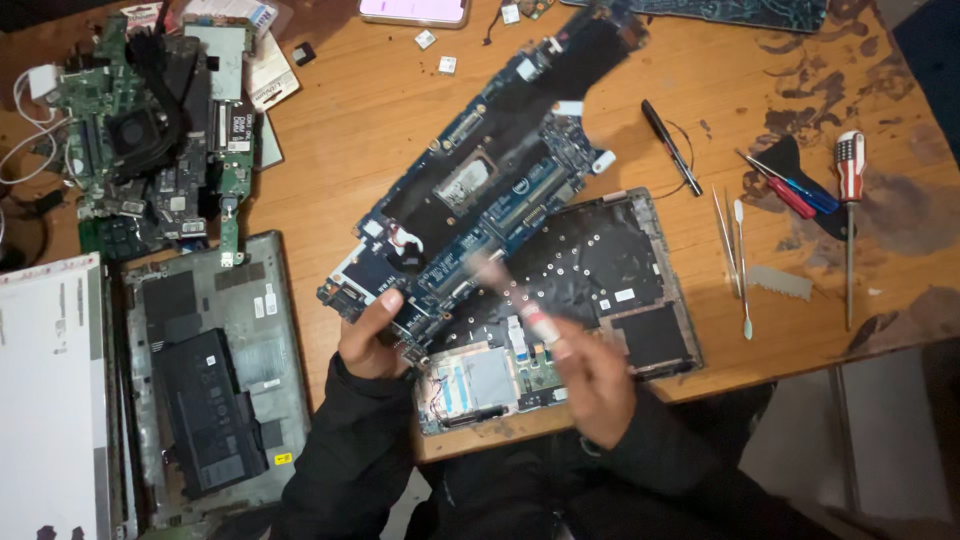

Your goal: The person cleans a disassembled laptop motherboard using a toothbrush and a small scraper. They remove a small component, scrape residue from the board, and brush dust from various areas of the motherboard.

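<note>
Head view looks down on a worn wooden table (330,180) strewn with laptop parts; largest near the hands is the open laptop base (600,270), lying flat in front of the person; above it, tilted, the blue motherboard (480,190) runs its long axis from lower left to upper right, away from the body; the left hand (375,335) is clamped on its near lower-left corner, fingers curled around the edge; the right hand (590,375) is closed around a small brush (515,300), blurred, whose tip points up-left onto the board's near end, so the right hand is nearer the brushed spot; a grey bottom cover (215,370) lies at left; screwdrivers (800,190) lie well apart at right.
</note>
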